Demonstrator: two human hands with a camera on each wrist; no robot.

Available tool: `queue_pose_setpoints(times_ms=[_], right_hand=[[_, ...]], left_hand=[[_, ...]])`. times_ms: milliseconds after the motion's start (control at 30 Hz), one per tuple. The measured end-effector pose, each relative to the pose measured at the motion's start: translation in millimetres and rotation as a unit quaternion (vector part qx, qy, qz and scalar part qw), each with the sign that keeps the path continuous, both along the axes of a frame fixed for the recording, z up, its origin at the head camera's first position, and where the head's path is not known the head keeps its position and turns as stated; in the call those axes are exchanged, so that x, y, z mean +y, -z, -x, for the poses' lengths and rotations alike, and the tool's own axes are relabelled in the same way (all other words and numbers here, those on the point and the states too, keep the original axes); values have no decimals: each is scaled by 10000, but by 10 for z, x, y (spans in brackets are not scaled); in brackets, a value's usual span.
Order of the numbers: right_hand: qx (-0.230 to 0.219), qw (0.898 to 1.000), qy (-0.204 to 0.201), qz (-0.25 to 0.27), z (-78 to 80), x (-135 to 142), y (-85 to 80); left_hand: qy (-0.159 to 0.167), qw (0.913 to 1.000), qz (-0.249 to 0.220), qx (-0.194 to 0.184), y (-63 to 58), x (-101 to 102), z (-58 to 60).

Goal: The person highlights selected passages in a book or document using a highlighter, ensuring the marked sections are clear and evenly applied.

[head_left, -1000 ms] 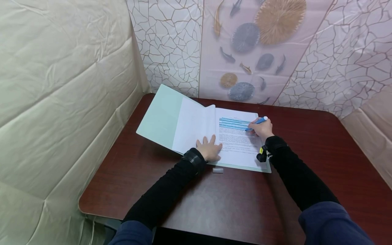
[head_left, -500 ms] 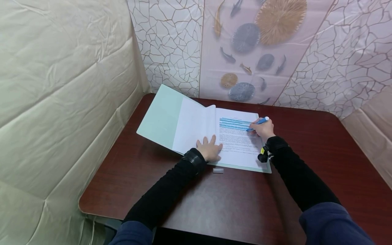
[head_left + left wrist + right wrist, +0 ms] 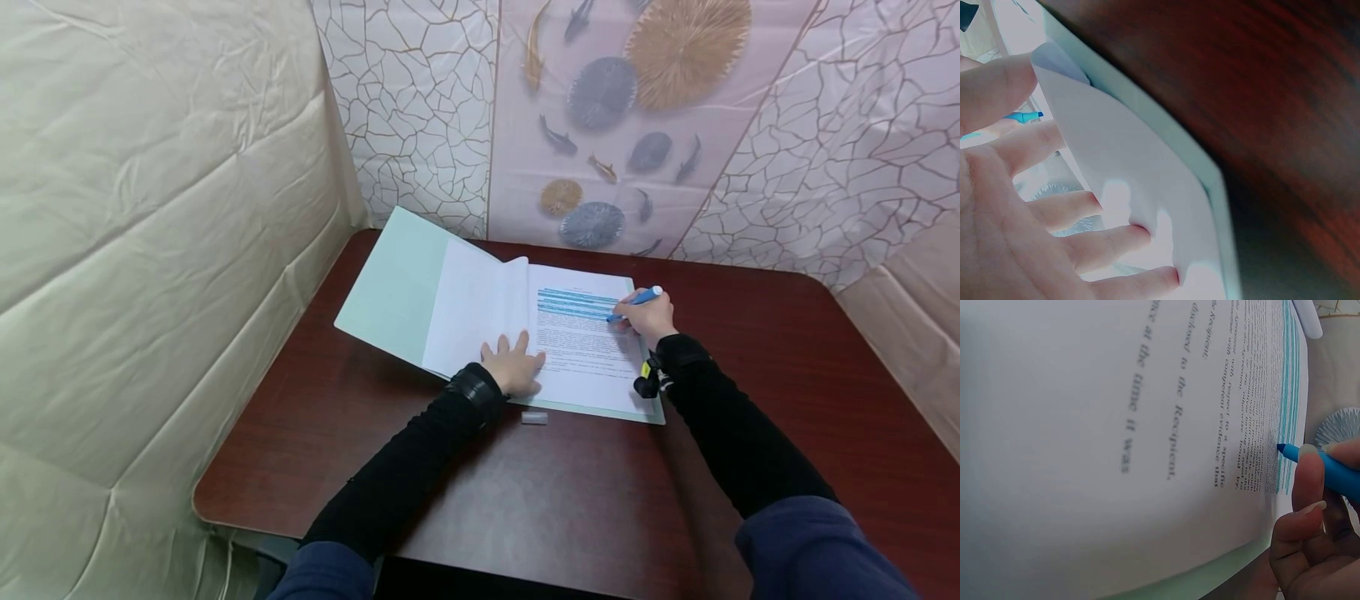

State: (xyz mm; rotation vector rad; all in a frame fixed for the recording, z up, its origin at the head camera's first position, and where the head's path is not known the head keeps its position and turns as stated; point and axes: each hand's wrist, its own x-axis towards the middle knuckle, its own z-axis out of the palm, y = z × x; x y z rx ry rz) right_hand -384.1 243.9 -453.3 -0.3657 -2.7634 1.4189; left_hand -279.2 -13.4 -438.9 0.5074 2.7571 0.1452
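A pale green folder (image 3: 390,283) lies spread on the table with printed pages inside. My right hand (image 3: 649,318) pinches a blue highlighter (image 3: 1335,475), its dark tip at the text below several blue-marked lines on the right-hand printed page (image 3: 577,383). Fingers spread, my left hand (image 3: 513,367) rests on the papers near the fold, at the lower edge. In the left wrist view, its fingertips touch the turned-over white sheet (image 3: 1116,144). Just below the folder is a small light grey cap-like piece (image 3: 534,418).
The dark red-brown wooden table (image 3: 600,500) stretches around the folder. A patterned backdrop (image 3: 420,108) stands behind it, and a cream padded cover (image 3: 165,250) hangs at the left. A dark edge (image 3: 480,579) shows at the bottom.
My right hand has slid slightly to the right along the text with the highlighter. The left hand, folder and pages have kept their places.
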Motion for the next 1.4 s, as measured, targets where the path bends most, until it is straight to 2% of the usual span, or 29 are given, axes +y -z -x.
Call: queue_pose_setpoints(times_ms=[533,867,1400], right_hand=[[22,10000,-53,18,-2,33,-2],[37,9999,114,55,24,39,13],[89,9999,17,-68,2,63,-14]], left_hand=[[21,10000,1,14,0,-2,2],[-21,10000,10,-21,2,4,5],[5,10000,28,26,16,0,7]])
